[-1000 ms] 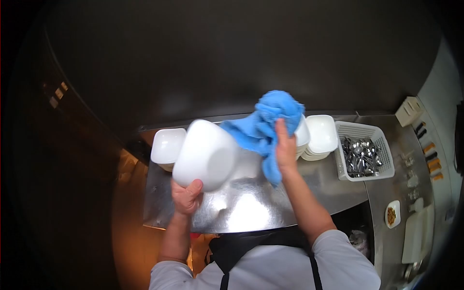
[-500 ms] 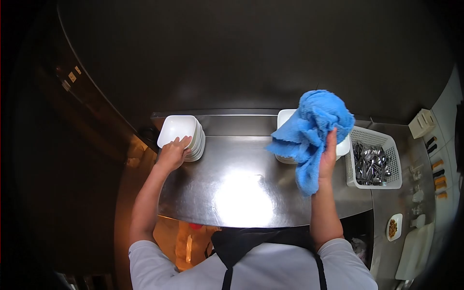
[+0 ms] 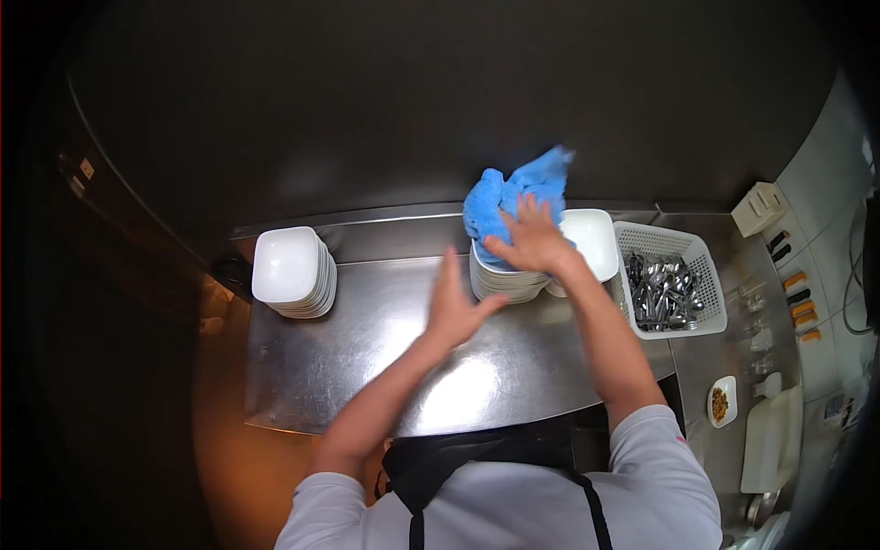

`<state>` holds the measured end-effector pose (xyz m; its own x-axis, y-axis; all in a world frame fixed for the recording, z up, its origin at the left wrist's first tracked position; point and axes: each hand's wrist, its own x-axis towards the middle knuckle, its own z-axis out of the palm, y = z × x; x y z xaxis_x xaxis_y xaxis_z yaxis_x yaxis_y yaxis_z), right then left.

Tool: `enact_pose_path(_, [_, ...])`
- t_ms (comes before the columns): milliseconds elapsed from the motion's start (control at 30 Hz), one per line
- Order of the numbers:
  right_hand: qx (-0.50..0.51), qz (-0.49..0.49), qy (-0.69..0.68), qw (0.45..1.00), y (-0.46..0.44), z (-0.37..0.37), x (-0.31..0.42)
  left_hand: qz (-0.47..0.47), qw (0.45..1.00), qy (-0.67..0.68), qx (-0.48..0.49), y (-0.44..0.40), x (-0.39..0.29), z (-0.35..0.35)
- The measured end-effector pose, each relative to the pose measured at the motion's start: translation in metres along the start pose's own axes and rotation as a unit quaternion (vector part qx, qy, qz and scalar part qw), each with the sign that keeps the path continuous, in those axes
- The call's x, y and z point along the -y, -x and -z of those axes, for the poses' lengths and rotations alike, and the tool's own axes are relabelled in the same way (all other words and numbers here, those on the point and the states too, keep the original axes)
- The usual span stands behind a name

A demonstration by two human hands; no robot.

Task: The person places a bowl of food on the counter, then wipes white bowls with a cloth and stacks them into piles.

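Note:
My right hand [image 3: 534, 240] lies with fingers spread on a bunched blue cloth [image 3: 490, 203]. That cloth covers most of the top of a middle stack of white dishes [image 3: 510, 286]. My left hand [image 3: 454, 307] is open and slightly blurred, fingers apart, just left of this middle stack and holding nothing. Farther left stands a tall stack of square white dishes [image 3: 291, 266], untouched. Another white dish stack [image 3: 591, 240] sits to the right of the cloth, partly hidden by my right forearm.
A white perforated basket [image 3: 713, 302] of metal cutlery [image 3: 665, 291] stands on the right. Beyond it are a small white dish of food [image 3: 722, 401], a white cutting board [image 3: 771, 445] and several knives with orange and black handles. The steel counter [image 3: 367, 321] has a curved front edge.
My left hand has left the left stack and moved right to the middle one. My right hand has lowered the raised cloth onto the middle stack, and its fingers have spread. The view has shifted.

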<state>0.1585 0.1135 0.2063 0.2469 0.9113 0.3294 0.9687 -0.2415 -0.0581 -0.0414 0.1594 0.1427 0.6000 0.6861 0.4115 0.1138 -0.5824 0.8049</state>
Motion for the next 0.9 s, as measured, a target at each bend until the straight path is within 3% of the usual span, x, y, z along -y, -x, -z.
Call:
enact_pose_path(33, [0.029,0.005,0.015,0.999,-0.001,-0.012,0.001,0.021,0.999,0.038,0.006,-0.008,-0.011,-0.023])
enact_pose_path(133, [0.148,-0.026,-0.207,0.967,0.0,0.015,0.02,0.002,0.991,0.115,-0.073,-0.019,-0.035,-0.052])
enact_pose_path(233, [0.148,-0.117,-0.219,0.957,0.01,0.05,0.058,0.013,0.994,-0.027,0.109,-0.025,0.005,-0.064])
enact_pose_path(267, [0.147,-0.12,-0.251,0.949,0.011,0.044,0.056,0.036,0.991,-0.055,0.119,-0.024,0.016,-0.068])
enact_pose_path(367, [0.131,-0.008,-0.575,0.807,0.013,0.052,0.035,0.038,0.994,0.102,0.022,-0.014,-0.012,-0.057])
enact_pose_path(400, [0.105,-0.015,-0.58,0.808,0.013,0.064,0.032,0.053,0.997,0.062,0.013,-0.013,-0.017,-0.054])
enact_pose_path(467, [0.016,-0.004,-0.302,0.953,0.004,0.08,0.007,0.043,0.995,0.062,-0.059,-0.014,-0.024,-0.053])
enact_pose_path(500, [-0.028,0.003,-0.15,0.988,0.001,0.082,-0.001,0.04,0.993,0.06,-0.095,-0.014,-0.025,-0.052])
enact_pose_path(533, [0.009,0.009,-0.097,0.995,0.001,0.075,-0.003,0.057,0.986,0.144,-0.064,-0.018,-0.025,-0.051])
enact_pose_path(600, [0.076,0.017,0.014,0.997,-0.001,0.061,-0.012,0.058,0.993,0.093,-0.043,-0.02,-0.022,-0.05])
enact_pose_path(700, [0.151,-0.188,-0.169,0.956,0.001,0.054,0.028,0.017,0.994,0.09,-0.06,-0.023,-0.029,-0.06])
enact_pose_path(800, [0.132,-0.166,-0.288,0.934,-0.003,0.049,0.04,0.001,0.992,0.108,-0.063,-0.026,-0.017,-0.059])
enact_pose_path(833, [0.11,-0.178,-0.472,0.856,-0.001,0.048,0.035,0.001,0.993,0.092,-0.07,-0.024,-0.019,-0.057])
enact_pose_path(900, [0.06,-0.174,-0.774,0.606,0.007,0.047,0.014,0.002,0.994,0.064,-0.089,-0.024,-0.027,-0.048])
